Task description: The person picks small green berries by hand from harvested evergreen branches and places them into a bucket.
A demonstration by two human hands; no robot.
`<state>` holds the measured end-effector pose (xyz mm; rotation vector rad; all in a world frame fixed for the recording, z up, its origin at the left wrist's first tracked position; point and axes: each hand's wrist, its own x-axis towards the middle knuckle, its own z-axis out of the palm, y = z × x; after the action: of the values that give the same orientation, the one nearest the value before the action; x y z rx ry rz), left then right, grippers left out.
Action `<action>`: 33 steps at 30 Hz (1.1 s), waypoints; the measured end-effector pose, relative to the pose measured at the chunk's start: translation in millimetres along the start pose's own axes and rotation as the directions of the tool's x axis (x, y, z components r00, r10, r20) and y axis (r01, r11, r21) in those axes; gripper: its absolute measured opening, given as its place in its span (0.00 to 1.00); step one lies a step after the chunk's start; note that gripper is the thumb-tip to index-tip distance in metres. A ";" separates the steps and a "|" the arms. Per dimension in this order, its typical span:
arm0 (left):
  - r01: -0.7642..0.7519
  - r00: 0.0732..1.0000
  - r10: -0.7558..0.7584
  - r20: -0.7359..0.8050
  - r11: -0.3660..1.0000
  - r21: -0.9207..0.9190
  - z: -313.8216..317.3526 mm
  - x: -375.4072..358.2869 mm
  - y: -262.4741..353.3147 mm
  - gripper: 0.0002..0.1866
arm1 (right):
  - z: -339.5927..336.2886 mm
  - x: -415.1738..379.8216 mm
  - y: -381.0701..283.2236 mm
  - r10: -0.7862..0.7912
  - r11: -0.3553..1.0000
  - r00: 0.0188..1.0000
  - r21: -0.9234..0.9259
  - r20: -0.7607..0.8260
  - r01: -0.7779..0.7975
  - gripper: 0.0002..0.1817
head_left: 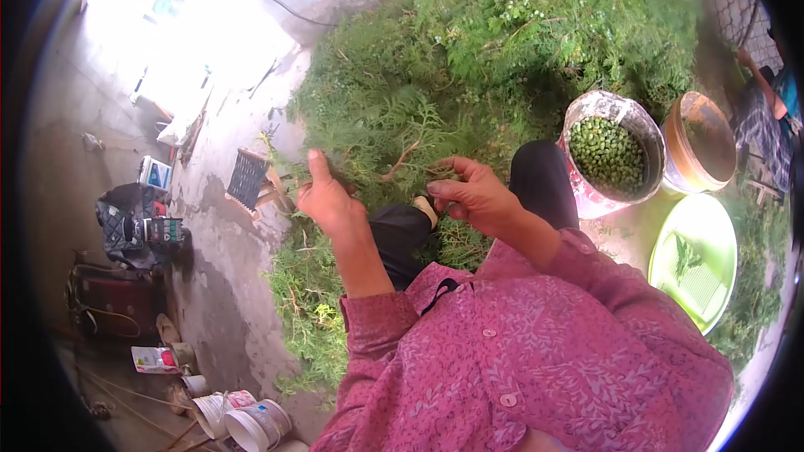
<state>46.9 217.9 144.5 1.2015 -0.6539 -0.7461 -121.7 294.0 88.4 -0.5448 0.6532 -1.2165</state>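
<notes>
Two hands, centre of frame: left hand closed on a sprig, right hand pinching greenery. The sprig looks light, springy; best held by its woody stem.

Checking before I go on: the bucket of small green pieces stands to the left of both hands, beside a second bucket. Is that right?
Wrong side: the head view shows the bucket of small green pieces to the right of both the left hand and right hand. It does stand beside a second bucket.
</notes>
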 end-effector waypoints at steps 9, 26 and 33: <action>-0.017 0.998 0.020 0.066 0.999 -0.046 9.7 -10.3 -2.4 0.16 | 25.7 9.3 8.8 -0.666 0.490 0.715 -0.597 0.213 0.635 0.18; 0.033 0.997 -0.023 0.074 0.991 -0.131 16.0 -14.9 -19.9 0.14 | 5.9 7.1 18.3 -0.328 0.836 0.934 -0.418 0.140 0.356 0.07; 0.086 0.996 -0.083 0.031 0.990 -0.109 7.8 5.8 -7.6 0.14 | -9.2 -28.4 -17.9 0.158 0.982 0.987 0.108 -0.001 -0.157 0.07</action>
<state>43.0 207.4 139.3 1.1243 -0.5790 -0.8598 -146.2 316.3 99.0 -0.3900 0.6228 -1.0989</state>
